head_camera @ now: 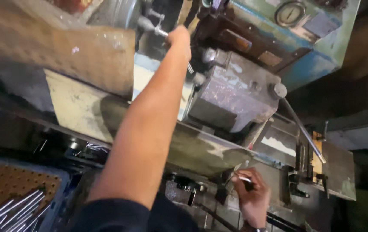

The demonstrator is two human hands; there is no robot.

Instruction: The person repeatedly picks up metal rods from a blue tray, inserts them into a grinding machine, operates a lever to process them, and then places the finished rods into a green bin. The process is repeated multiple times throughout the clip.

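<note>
My left hand (179, 38) reaches far up to the top of a worn metal machine and is closed on a thin shiny rod (163, 32) that sticks out of a round metal fitting (146, 23). The arm crosses the middle of the view. My right hand (252, 195) is low on the right, next to the machine's lower front, with its fingers closed on a short shiny metal pin (244, 178). Between the hands sits a grey block-shaped machine head (235, 96) with a long lever (302, 129) slanting down to the right.
A blue-green machine housing (321, 47) with a round gauge (289, 13) stands at the top right. A grimy sheet-metal guard (85, 107) runs across the left. A blue crate (16, 193) with several bright metal rods lies at the bottom left.
</note>
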